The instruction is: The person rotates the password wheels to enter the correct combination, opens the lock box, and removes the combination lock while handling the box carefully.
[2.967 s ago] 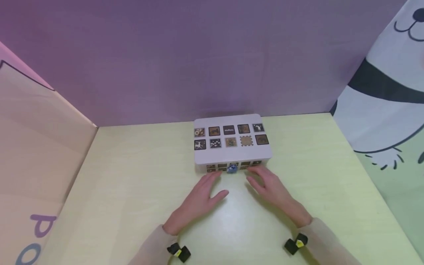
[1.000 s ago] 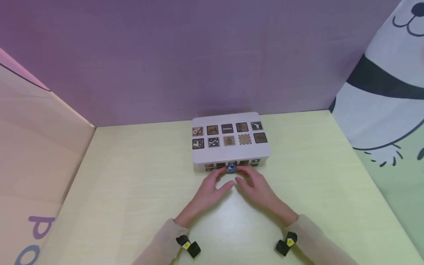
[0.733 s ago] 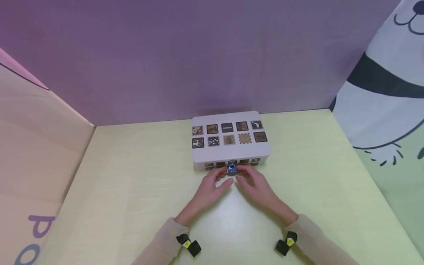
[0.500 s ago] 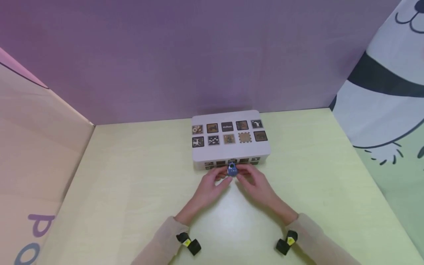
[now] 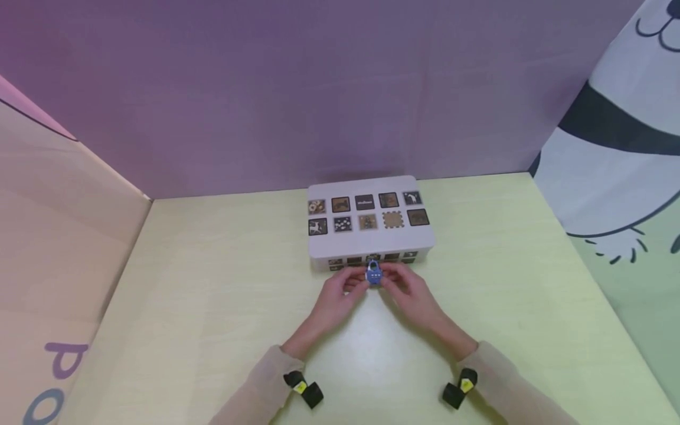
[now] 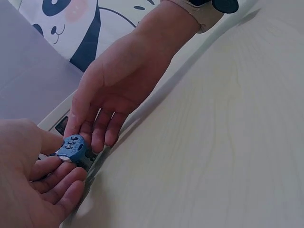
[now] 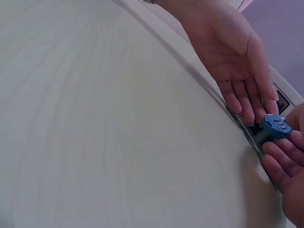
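A small blue combination padlock point(image 5: 374, 274) hangs at the front side of a white box point(image 5: 372, 239) with square pictures on its lid. My left hand point(image 5: 332, 301) pinches the padlock from the left, and my right hand point(image 5: 417, 298) from the right, thumbs at its lower part. In the left wrist view, number dials show on the padlock point(image 6: 72, 146), between the left hand point(image 6: 28, 175) and the right hand point(image 6: 123, 71). The right wrist view has the padlock point(image 7: 277, 126) between the fingertips of both hands. The fingers partly hide the box front.
The box stands on a pale wooden table point(image 5: 223, 265), near its back edge by a purple cloth wall point(image 5: 265, 100). A panda-print cloth point(image 5: 627, 177) hangs at the right and a pale printed cloth point(image 5: 53, 236) at the left. Black trackers sit by both wrists.
Both hands have come inward from beside the padlock and taken hold of it. The padlock has tilted up, its dial face turned towards the head view.
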`<state>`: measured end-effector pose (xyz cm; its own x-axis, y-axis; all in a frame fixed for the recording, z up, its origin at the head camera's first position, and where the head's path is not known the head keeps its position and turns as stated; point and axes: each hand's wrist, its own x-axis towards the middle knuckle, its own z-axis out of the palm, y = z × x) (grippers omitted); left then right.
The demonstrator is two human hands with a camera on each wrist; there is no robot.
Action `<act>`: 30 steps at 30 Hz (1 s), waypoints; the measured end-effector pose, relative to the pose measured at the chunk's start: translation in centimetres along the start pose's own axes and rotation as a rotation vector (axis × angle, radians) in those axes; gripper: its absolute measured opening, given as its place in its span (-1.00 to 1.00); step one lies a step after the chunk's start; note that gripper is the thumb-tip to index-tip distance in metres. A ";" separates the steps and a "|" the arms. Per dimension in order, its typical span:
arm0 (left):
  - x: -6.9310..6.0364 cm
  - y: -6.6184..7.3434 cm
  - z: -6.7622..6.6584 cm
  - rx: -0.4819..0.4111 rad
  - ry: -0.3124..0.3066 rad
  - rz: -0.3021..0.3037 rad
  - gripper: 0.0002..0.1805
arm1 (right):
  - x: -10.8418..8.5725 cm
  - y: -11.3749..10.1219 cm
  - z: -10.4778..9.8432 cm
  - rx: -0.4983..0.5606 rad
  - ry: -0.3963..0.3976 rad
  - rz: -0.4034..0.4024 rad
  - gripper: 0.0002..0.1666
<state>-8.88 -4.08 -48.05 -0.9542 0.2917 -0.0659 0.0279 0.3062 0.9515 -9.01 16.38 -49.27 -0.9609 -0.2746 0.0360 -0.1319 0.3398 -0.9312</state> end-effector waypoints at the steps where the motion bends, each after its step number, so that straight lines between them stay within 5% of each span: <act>1: 0.0 0.0 0.0 -0.012 0.000 -0.014 -0.62 | 0.0 0.0 0.0 0.009 -0.003 0.018 -0.61; 17: 0.7 -0.3 0.4 -0.160 0.042 -0.143 -0.67 | 0.3 -0.1 0.0 0.095 -0.008 0.108 -0.60; 30: 1.1 -0.7 0.6 -0.220 0.050 -0.156 -0.66 | 0.4 -0.2 0.0 0.126 -0.008 0.108 -0.61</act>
<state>-9.79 -3.43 -48.94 -0.9556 0.2101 -0.2068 -0.1805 0.1377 0.9739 -9.37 16.17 -49.06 -0.9658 -0.2499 -0.0690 0.0039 0.2521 -0.9677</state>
